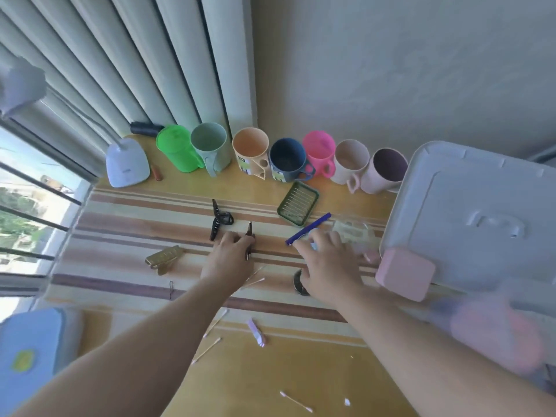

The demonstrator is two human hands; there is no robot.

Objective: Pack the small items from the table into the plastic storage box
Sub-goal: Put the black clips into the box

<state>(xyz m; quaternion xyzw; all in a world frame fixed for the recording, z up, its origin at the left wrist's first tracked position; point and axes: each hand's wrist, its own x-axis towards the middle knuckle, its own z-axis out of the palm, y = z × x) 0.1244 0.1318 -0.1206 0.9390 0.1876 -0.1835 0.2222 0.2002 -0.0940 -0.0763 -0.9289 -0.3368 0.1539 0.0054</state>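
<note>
The grey plastic storage box (469, 218) sits at three o'clock with its moulded lid on, a smooth rigid shell with a recessed handle. As I judge it, the step in hand is gathering the small items at the middle of the striped tablecloth (126, 224), and doing it well means lifting each piece cleanly off the cloth rather than dragging it, then getting that lid off before anything can go in.

The left hand (230, 257) lies at the centre, fingers curled down onto a thin dark clip (249, 234); it looks like a pinch just forming, though I cannot tell whether the clip is really held. The right hand (326, 261), toward two o'clock, has its fingers spread over a small pale blurred thing beside the blue pen (308, 228); whether it holds that I cannot tell.

A pink rounded square case (404, 273) rests against the box's near corner. The green ribbed soap dish (298, 203) sits at one o'clock. A black claw hair clip (219, 219) at twelve, a gold hair clip (164, 258) at nine. Cotton swabs (207, 350) lie scattered at six, light and apt to roll.
</note>
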